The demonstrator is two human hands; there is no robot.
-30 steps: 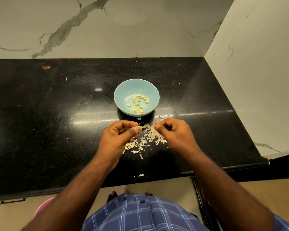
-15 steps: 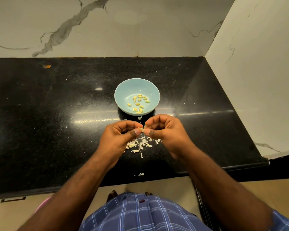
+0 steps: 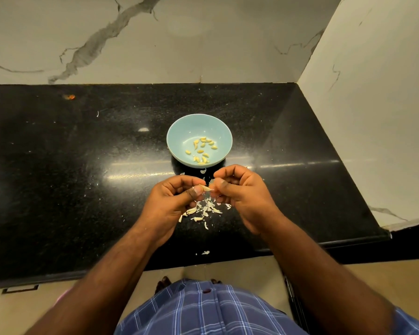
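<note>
Peeling step here, and the trick as I see it is to keep everything tiny. Steady the clove (image 3: 206, 188) with one hand, let a nail on the other catch the loose edge of skin, then strip it lengthwise rather than digging in. A piece that small would probably crush or shoot off if squeezed hard. It also helps to work right over the pile of skins (image 3: 203, 210), so scraps drop there and not among the peeled pieces (image 3: 203, 151).

The left hand (image 3: 172, 201) has its fingers curled in, thumb and forefinger pinching one end of the clove. The right hand (image 3: 242, 197) is curled the same way and nips the other end. I can't tell if it has the skin or the clove itself. Neither hand is loose — both grip that one little piece, held up off the table (image 3: 82, 165) just above the skins, not far from the front edge.

The light blue bowl (image 3: 191, 126) sits just behind the hands, toward the middle of the table, with the yellowish peeled ones in its bottom. One stray scrap (image 3: 205, 252) lies right at the front edge.
</note>
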